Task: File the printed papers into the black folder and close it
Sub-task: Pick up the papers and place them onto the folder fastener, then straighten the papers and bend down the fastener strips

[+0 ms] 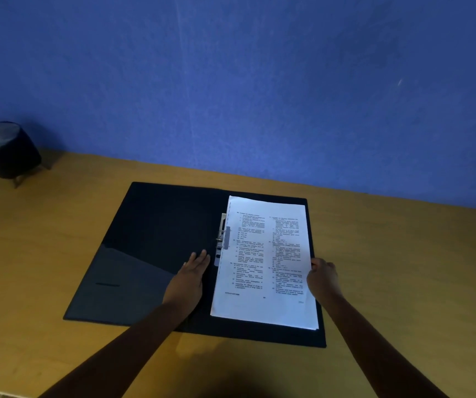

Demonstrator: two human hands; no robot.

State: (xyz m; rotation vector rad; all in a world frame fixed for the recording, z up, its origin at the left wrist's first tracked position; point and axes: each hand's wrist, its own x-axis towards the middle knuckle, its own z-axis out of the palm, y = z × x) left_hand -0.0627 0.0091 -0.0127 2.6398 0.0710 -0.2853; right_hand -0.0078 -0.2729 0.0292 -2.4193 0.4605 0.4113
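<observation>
While the flat black folder lies open near the wooden table's back edge, the white printed paper stack sits on its right half beside the metal clip, left hand flat on the folder's inner fold with fingers together, right hand pinching the stack's right edge.

A blue wall rises behind a wooden table. At far left stands a dark round container on short legs. Lighting is dim.
</observation>
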